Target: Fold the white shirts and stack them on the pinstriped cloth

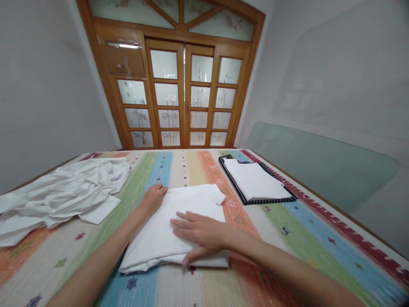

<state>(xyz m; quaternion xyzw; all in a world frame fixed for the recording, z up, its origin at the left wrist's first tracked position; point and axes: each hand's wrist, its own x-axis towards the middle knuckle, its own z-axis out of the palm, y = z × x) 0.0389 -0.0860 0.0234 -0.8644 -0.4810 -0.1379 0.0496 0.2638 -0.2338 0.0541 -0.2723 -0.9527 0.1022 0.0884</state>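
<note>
A folded white shirt (pixel 188 200) lies in front of me, with a small flap sticking out at its far right corner. My left hand (pixel 154 198) is at the far left corner of the shirt, its fingers bent together on the edge. Palm down on the middle of the cloth, my right hand (pixel 201 233) presses with its fingers spread and holds nothing. Layers of fabric show along the near edge of the shirt.
To the left spreads a crumpled heap of white cloth (pixel 76 187). At the right lies a folded white garment (pixel 257 179) on a black striped cloth (pixel 244 197). A colourful striped tablecloth (pixel 179 290) covers the table. Wooden glass-paned doors (pixel 185 98) stand beyond.
</note>
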